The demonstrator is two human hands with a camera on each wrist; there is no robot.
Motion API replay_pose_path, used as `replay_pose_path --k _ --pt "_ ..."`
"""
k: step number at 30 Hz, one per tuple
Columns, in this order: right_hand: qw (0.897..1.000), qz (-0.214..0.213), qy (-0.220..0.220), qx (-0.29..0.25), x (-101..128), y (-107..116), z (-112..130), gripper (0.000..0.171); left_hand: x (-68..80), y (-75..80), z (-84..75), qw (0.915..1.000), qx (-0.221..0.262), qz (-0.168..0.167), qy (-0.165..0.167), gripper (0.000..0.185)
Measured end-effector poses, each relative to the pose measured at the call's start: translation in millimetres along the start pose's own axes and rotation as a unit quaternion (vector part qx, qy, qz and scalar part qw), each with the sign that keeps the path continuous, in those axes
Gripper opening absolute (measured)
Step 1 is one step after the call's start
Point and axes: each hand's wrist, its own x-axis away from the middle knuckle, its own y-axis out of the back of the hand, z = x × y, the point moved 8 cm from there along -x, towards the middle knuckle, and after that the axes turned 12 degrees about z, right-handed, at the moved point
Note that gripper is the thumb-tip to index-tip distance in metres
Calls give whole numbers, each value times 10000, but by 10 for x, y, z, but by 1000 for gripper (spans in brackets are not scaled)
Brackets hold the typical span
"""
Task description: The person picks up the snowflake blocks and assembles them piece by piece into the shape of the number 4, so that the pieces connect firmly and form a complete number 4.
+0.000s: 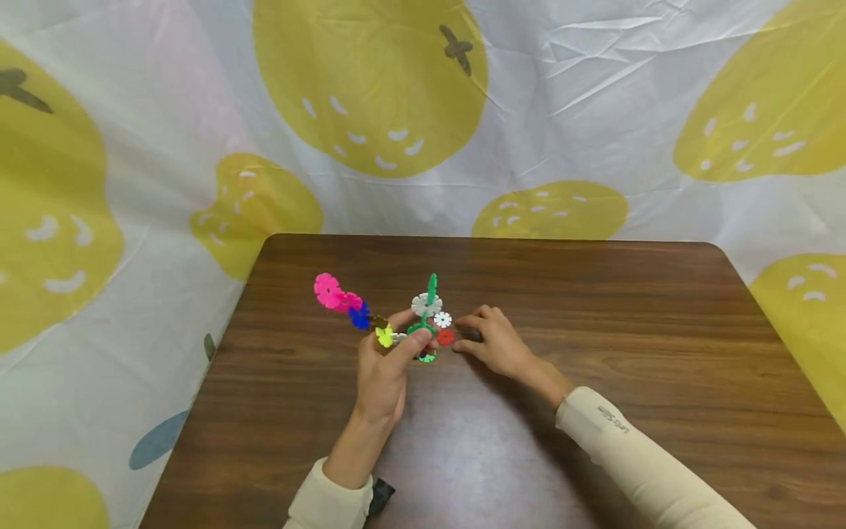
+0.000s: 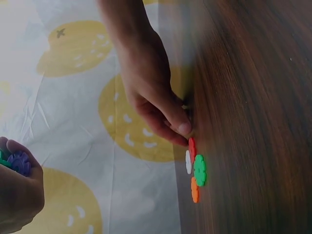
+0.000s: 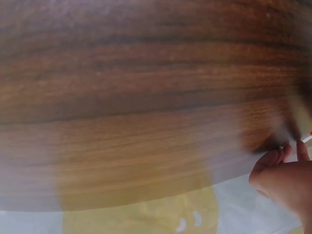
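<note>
My left hand [image 1: 386, 375] grips a chain of notched, flower-shaped plastic discs, its thumb over a green disc [image 1: 416, 330]. To the left the chain runs through a yellow disc [image 1: 384, 336] and a blue disc [image 1: 359, 316] to a pink disc [image 1: 327, 290]. A white disc [image 1: 426, 304] and an upright green one rise above the thumb. A purple disc [image 2: 19, 163] shows at the left fingers in the left wrist view. My right hand [image 1: 499, 344] reaches low over the table, fingertips beside a loose red disc [image 2: 192, 149]; whether they touch it is unclear.
Near the red disc on the brown wooden table [image 1: 628, 330] lie a loose white disc [image 2: 188, 162], a green disc [image 2: 200, 170] and an orange disc [image 2: 195, 189]. A fruit-print cloth [image 1: 562, 110] hangs behind the table's far edge.
</note>
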Motion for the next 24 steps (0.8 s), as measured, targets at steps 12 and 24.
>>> replay_pose_path --k 12,24 --pt "9997 -65 20 229 -30 -28 54 34 -3 -37 31 9997 90 179 161 22" --pt "9998 115 -64 160 -80 -40 174 28 12 -36 28 9996 49 225 184 24"
